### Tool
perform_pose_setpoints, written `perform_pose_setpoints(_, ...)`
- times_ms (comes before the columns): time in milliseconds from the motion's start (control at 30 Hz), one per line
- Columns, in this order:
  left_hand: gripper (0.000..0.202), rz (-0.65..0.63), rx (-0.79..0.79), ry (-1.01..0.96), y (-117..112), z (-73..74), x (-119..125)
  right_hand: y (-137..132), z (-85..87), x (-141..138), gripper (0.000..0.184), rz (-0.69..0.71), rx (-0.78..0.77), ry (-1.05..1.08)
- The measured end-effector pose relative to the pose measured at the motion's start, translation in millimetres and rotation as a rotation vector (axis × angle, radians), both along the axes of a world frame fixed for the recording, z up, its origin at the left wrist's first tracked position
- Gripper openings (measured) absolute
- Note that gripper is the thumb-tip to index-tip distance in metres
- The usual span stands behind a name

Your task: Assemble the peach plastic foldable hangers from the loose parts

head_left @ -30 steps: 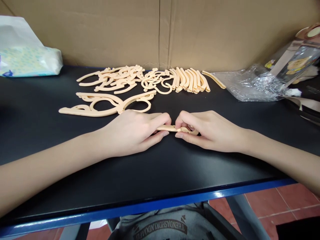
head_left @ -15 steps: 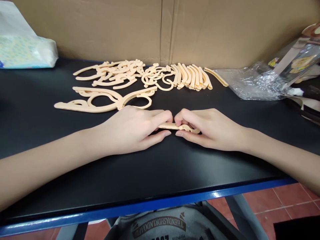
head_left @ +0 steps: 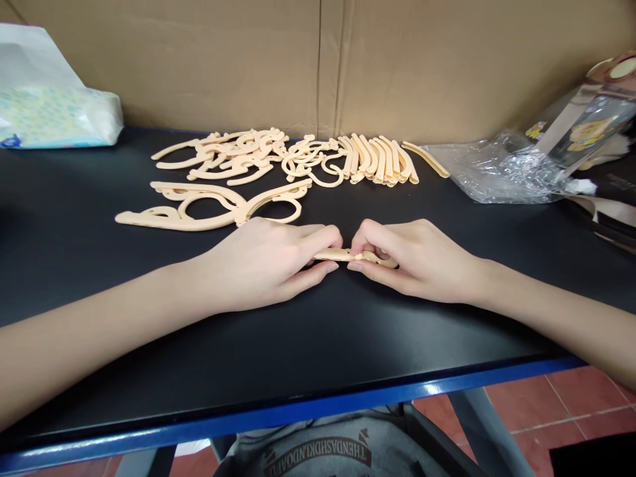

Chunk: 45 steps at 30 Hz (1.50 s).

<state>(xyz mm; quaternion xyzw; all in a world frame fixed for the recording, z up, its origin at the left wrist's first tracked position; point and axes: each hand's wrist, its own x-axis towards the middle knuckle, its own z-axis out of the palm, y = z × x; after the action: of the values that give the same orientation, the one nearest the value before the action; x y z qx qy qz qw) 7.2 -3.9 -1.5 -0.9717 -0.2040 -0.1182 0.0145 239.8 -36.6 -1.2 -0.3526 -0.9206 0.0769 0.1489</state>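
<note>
My left hand (head_left: 278, 262) is closed on a cream plastic hanger arm (head_left: 332, 254), pinched between thumb and fingers; most of it is hidden by the hand. Opposite, my right hand (head_left: 420, 262) pinches a curved cream hanger hook (head_left: 382, 259), its end meeting the arm in the gap between my hands. Whether the two pieces are joined I cannot tell. Just behind my left hand lie folding hanger pieces (head_left: 199, 222) put together, with ring-shaped parts.
At the back of the black table (head_left: 318, 344) lie a heap of curved hanger parts (head_left: 238, 159), loose hooks (head_left: 328, 175) and a row of slim arms (head_left: 380, 159). A tissue pack (head_left: 59, 116) is at left, crumpled clear plastic (head_left: 511, 172) at right. Cardboard (head_left: 223, 66) stands behind.
The view has tilted and shifted slightly, so the things on the table sit a little lower. Both hands keep their grip, and the hook and arm have barely moved between them.
</note>
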Motion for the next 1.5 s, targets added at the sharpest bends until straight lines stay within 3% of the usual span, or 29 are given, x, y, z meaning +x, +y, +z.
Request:
perform_pose_setpoints(467, 0.015, -0.014, 0.011, -0.072, 2.3, -4.9, -0.7, -2.6, -0.9, -1.6, 0.012, -0.056, 0.045, 0.153)
perform_pose_setpoints(733, 0.014, -0.011, 0.011, -0.066, 1.3, -3.3, -1.2, -2.1, 0.8, -0.2, 0.006, -0.020, 0.081, 0.163)
perform_pose_setpoints(1200, 0.014, -0.006, -0.016, -0.064, 3.0, -6.7, -2.0, 2.9, -1.9, 1.9, 0.003, -0.001, -0.044, 0.073)
perform_pose_setpoints(1500, 0.016, -0.007, -0.008, -0.029, 0.8, -0.8, -0.4, 1.8, 0.5, 2.0, 0.002, 0.011, -0.069, 0.035)
